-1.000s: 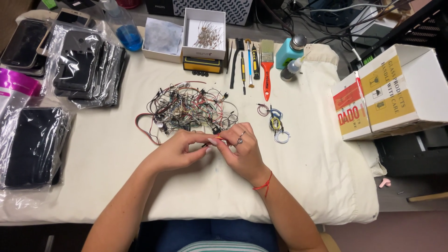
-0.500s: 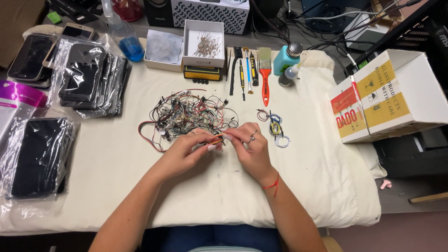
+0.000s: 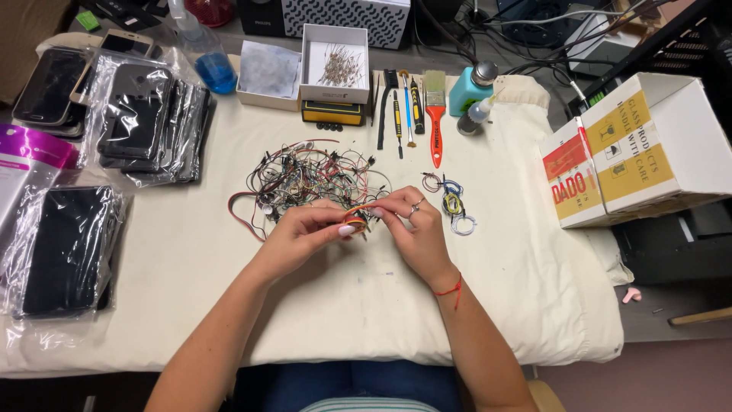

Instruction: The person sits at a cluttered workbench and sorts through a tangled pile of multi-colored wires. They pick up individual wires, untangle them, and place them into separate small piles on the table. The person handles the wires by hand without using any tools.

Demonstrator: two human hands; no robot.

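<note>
Both hands meet mid-bench: left hand (image 3: 301, 233) and right hand (image 3: 412, 229) each pinch one small orange wire bundle (image 3: 357, 217) between thumb and fingers, held just above the cloth (image 3: 191, 252). It sits right at the near edge of the big wire tangle (image 3: 313, 175). A few coiled wires (image 3: 451, 204) lie just right of the right hand. Brush (image 3: 435, 114) is farther back, bagged phones (image 3: 65, 244) far left.

It was an electronics repair workshop: bagged phones (image 3: 141, 114) at upper left, a wire tangle (image 3: 313, 175) at centre, small tools (image 3: 404, 107) and a brush (image 3: 435, 114) covered the surface (image 3: 229, 305).
</note>
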